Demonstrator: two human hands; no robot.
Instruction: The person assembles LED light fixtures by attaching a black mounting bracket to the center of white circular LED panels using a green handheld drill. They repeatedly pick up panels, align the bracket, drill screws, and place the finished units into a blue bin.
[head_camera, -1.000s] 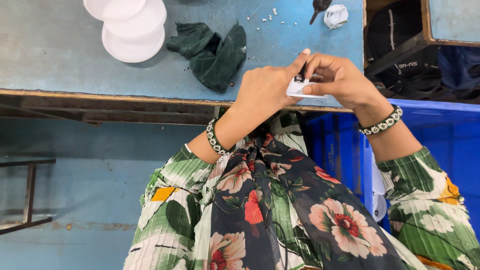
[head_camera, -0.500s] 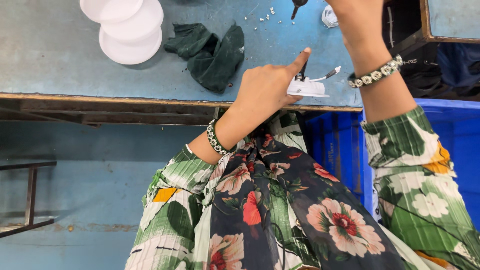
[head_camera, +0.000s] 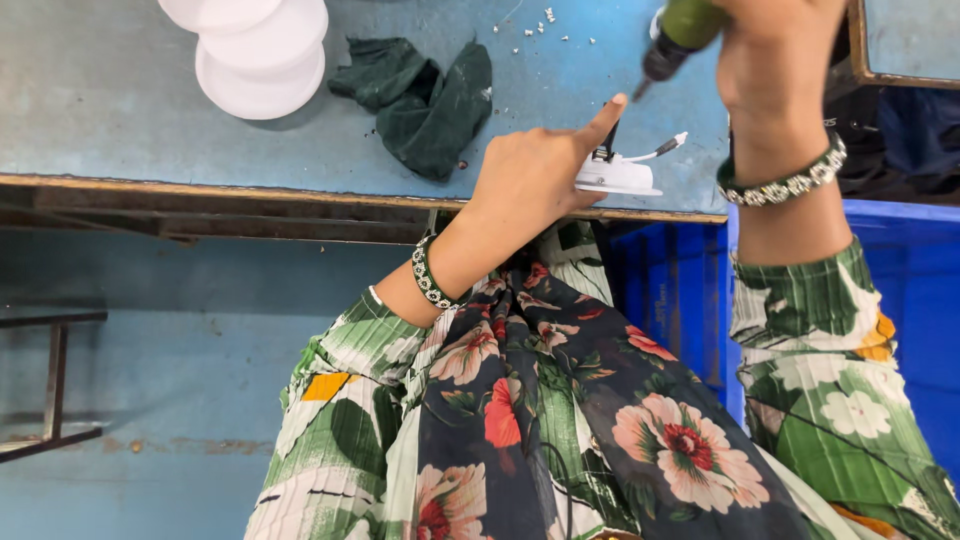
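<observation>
The white fitting (head_camera: 617, 176) looked smooth matt plastic. At ten o'clock, green cloth (head_camera: 425, 100) lay crumpled, soft. The blue table (head_camera: 120, 110) seemed worn painted metal, possibly scuffed.

No packages, labels, signs or screens show anywhere in this view.
</observation>
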